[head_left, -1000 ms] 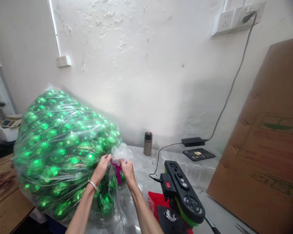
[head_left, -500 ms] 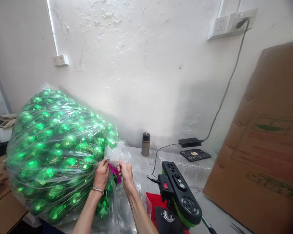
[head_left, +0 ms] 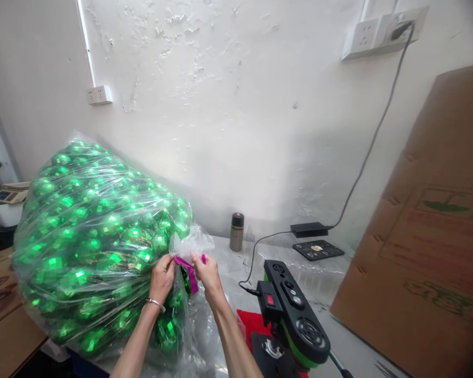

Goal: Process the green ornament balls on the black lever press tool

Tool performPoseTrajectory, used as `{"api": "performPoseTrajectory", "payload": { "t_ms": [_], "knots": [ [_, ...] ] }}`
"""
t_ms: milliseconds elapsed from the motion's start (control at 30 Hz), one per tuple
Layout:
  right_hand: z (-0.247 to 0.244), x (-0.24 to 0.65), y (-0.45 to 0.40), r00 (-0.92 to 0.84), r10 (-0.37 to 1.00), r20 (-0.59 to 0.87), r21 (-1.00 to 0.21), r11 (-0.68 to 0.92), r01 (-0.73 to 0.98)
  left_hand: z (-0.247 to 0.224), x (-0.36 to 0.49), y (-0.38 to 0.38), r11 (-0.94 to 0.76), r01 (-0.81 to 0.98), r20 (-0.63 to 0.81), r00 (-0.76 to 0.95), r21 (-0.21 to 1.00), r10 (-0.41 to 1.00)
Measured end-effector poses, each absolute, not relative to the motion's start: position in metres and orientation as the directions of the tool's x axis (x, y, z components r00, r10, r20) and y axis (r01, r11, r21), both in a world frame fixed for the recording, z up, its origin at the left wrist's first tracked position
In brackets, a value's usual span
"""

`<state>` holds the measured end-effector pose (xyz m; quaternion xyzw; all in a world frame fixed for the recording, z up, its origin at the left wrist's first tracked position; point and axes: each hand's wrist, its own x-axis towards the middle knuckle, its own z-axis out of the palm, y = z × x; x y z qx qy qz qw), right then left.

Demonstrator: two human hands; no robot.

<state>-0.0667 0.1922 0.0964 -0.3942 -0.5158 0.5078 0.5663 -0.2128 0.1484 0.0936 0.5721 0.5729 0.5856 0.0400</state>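
A big clear plastic bag (head_left: 102,231) full of shiny green faceted balls stands at the left, its gathered neck (head_left: 191,240) bunched above my hands. A magenta ribbon (head_left: 192,278) runs around or across the neck, with a loose end hanging down. My left hand (head_left: 161,278), a bracelet at its wrist, is closed in a pinch on the ribbon against the bag's neck. My right hand (head_left: 207,274) is closed on the ribbon too, and a bit of magenta pokes out above its fingers. Whether the ribbon is knotted I cannot tell.
Right of my arms stands a black and green powered device (head_left: 295,315), beside a red cloth (head_left: 252,321). Behind are a dark bottle (head_left: 237,232), a power adapter (head_left: 309,229) with its cord, and a black tablet-like panel (head_left: 317,250). A tall cardboard box (head_left: 425,226) rises at the right.
My right hand has moved slightly right, away from my left hand, drawing the ribbon out between them. More magenta shows now. The view has shifted a little.
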Motion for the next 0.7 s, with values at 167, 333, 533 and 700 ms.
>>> {"api": "performPoseTrajectory", "payload": {
  "t_ms": [167, 333, 533, 700],
  "knots": [
    [0.110, -0.055, 0.187, -0.135, 0.980, 0.146, -0.963, 0.110, -0.246, 0.099, -0.202, 0.144, -0.334, 0.558, 0.598, -0.399, 0.760, 0.695],
    [0.110, -0.055, 0.183, -0.115, 0.989, 0.094, -0.929, 0.046, -0.367, 0.103, -0.191, 0.142, -0.309, 0.512, 0.568, -0.491, 0.802, 0.661],
    [0.109, -0.056, 0.182, -0.109, 0.994, 0.025, -0.887, -0.028, -0.460, 0.110, -0.182, 0.150, -0.300, 0.484, 0.552, -0.547, 0.822, 0.630],
    [0.131, -0.055, 0.196, -0.073, 0.991, 0.108, -0.854, 0.055, -0.517, 0.116, -0.181, 0.153, -0.260, 0.502, 0.539, -0.561, 0.825, 0.628]
  ]
}}
